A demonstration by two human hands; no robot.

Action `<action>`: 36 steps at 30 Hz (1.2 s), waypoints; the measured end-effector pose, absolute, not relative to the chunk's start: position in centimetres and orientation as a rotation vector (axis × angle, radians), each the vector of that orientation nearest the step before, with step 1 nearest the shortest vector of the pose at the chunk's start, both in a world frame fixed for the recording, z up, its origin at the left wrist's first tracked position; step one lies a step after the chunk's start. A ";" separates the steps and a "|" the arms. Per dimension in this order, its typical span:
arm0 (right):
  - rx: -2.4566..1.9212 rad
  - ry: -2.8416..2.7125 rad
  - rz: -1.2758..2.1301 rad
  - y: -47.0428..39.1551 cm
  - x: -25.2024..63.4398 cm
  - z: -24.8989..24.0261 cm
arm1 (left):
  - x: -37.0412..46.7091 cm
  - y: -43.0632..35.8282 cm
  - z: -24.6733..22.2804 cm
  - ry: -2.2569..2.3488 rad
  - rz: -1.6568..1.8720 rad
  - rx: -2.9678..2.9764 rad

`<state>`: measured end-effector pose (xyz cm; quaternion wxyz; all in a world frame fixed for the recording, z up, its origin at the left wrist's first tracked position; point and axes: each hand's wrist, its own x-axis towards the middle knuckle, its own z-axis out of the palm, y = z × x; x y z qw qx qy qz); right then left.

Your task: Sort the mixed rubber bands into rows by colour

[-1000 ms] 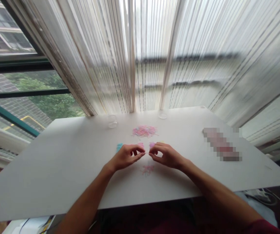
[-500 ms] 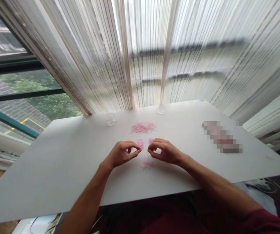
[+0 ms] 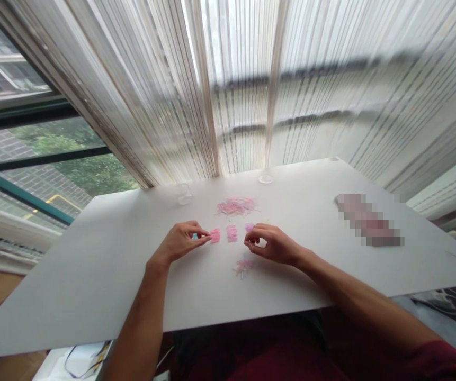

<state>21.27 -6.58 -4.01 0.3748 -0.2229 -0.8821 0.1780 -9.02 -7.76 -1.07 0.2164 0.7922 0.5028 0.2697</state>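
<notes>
My left hand (image 3: 182, 241) pinches with thumb and forefinger at the left edge of a small pink cluster of thin pieces (image 3: 215, 236); what lies between the fingertips is too small to make out. Beside it is a second pink cluster (image 3: 232, 233). My right hand (image 3: 273, 243) is curled with thumb and forefinger together, partly covering a purple cluster (image 3: 249, 227); anything in its grip is hidden. Behind the hands spreads a larger pile of thin pink and pastel pieces (image 3: 237, 206). A small loose pile (image 3: 244, 268) lies nearer to me. Bits of blue and yellow show behind the hands.
The white table (image 3: 104, 286) reaches to the curtain (image 3: 243, 106). Near its far edge are a clear container (image 3: 184, 194) and a clear round lid or dish (image 3: 265, 179). A pixelated pinkish object (image 3: 366, 219) lies at the right.
My left hand has moved left, away from the middle cluster, to the left pink cluster, now uncovered. My right hand stays near the purple cluster. The view has shifted slightly.
</notes>
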 end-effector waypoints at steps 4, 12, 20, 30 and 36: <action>-0.572 -2.256 0.478 -6.6 21.2 -4.1 | -8.9 -7.7 -1.3 1.429 0.700 2.203; -0.572 -2.264 0.482 -6.6 21.2 -4.3 | -8.8 -7.8 -1.3 1.442 0.669 2.219; -0.567 -2.267 0.471 -6.7 21.2 -4.3 | -8.7 -7.8 -1.3 1.426 0.697 2.166; -0.571 -2.274 0.476 -6.7 21.3 -4.4 | -8.7 -8.0 -0.9 1.396 0.644 2.094; -0.585 -2.301 0.488 -6.7 21.3 -4.4 | -8.8 -8.1 -0.7 1.379 0.564 2.041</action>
